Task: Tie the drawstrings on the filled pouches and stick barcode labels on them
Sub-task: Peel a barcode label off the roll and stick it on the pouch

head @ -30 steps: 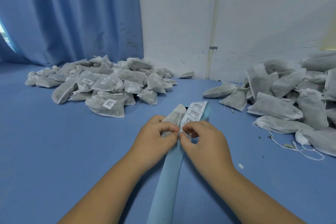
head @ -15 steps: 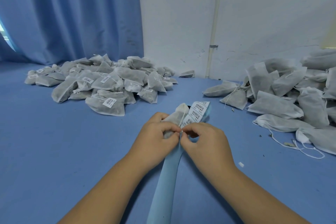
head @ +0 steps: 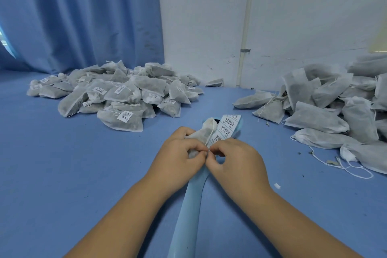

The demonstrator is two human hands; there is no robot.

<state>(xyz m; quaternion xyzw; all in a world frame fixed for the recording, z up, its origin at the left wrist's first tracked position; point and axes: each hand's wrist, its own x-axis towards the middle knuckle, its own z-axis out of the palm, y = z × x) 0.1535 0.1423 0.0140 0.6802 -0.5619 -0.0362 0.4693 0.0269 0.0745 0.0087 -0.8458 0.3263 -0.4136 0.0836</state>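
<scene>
A filled white pouch point(head: 204, 132) lies in front of me on the blue table, its far end sticking out past my fingers. My left hand point(head: 180, 153) grips the pouch with curled fingers. My right hand point(head: 234, 159) touches it fingertip to fingertip and pinches the white drawstring point(head: 212, 134) at the pouch's mouth. A strip of barcode labels point(head: 227, 126) on pale blue backing tape point(head: 188, 211) runs from beyond my hands down between my forearms.
A heap of tied, labelled pouches point(head: 117, 94) lies at the back left. Unlabelled pouches point(head: 326, 107) with loose strings are piled at the right. A blue curtain point(head: 79, 16) and a white wall point(head: 272, 16) stand behind the table point(head: 62, 174).
Both hands stay together at the pouch's mouth with only small finger movements. The pouch and label strip have barely shifted.
</scene>
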